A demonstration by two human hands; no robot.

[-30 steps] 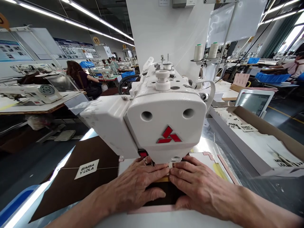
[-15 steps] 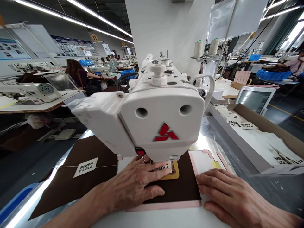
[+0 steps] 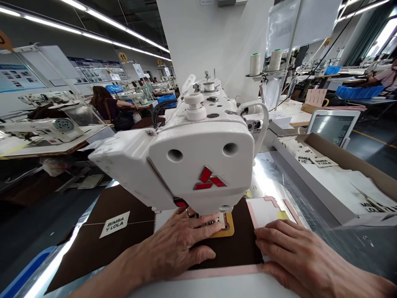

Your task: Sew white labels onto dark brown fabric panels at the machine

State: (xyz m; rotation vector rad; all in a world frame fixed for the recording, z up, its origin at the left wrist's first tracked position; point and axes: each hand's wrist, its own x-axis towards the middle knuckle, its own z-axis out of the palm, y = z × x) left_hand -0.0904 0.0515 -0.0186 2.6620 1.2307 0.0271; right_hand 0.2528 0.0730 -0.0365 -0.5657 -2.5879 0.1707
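Head view: left hand (image 3: 172, 244), fingers together, lies flat on the sideways label (image 3: 215, 221); right hand (image 3: 294, 252), fingers slightly spread, flanks the leather panel (image 3: 235, 252).

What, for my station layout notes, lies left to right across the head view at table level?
White BIMBA Y LOLA label → left hand → tan patch → pink-edged white template → cardboard tray of labels

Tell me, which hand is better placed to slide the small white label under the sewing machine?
Probably the left hand: its fingertips touch the small white label beneath the sewing machine head. The right hand lies farther off, at the edge of the pink-bordered template.
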